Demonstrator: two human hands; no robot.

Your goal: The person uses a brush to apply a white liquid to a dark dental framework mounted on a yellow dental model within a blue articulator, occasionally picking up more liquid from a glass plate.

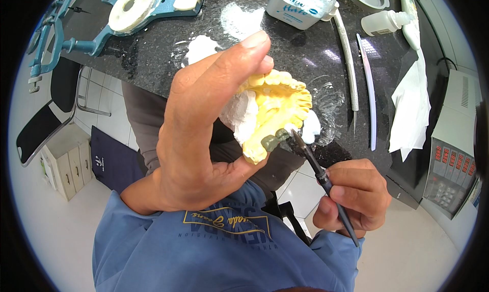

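My left hand (196,129) is closed round a yellow dental cast (272,106) with white plaster on its left side, holding it up by the edge of the bench. Two dark green tooth shapes (275,139) sit on the near part of its tooth row. In my right hand (359,198), pinched between thumb and fingers, is a slim dark brush (321,175). Its pointed tip meets or nearly meets a whitish spot beside the green teeth; exact contact I cannot tell. My left fingers and palm hide part of the cast.
The dark speckled bench (326,52) carries white powder patches (242,19), a white powder container (298,7), a small bottle (382,23), a knife-like tool (349,63) and a pale strip (369,96). A blue articulator (97,42) stands far left, a control-panel unit (453,144) right.
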